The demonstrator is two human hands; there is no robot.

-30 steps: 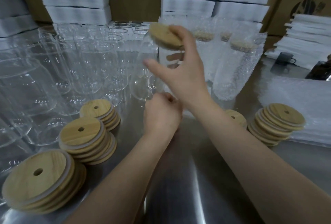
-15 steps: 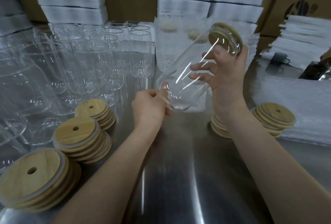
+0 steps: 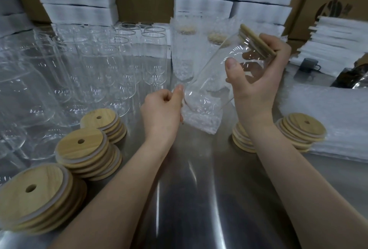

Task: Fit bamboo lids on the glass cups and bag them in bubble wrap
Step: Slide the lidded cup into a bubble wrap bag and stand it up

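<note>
Right hand (image 3: 256, 81) grips a tilted, empty clear glass cup (image 3: 215, 77) capped with a round bamboo lid (image 3: 256, 42). The cup's base sits in the mouth of a small bubble-wrap bag (image 3: 201, 121), which the left hand (image 3: 161, 113) pinches.

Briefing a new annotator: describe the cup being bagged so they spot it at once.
On the steel table, look right of the open cups to the right grip. The cup it holds is tilted, base at a bubble bag that the left grip pinches. It alone has a lid but no wrap.
</note>
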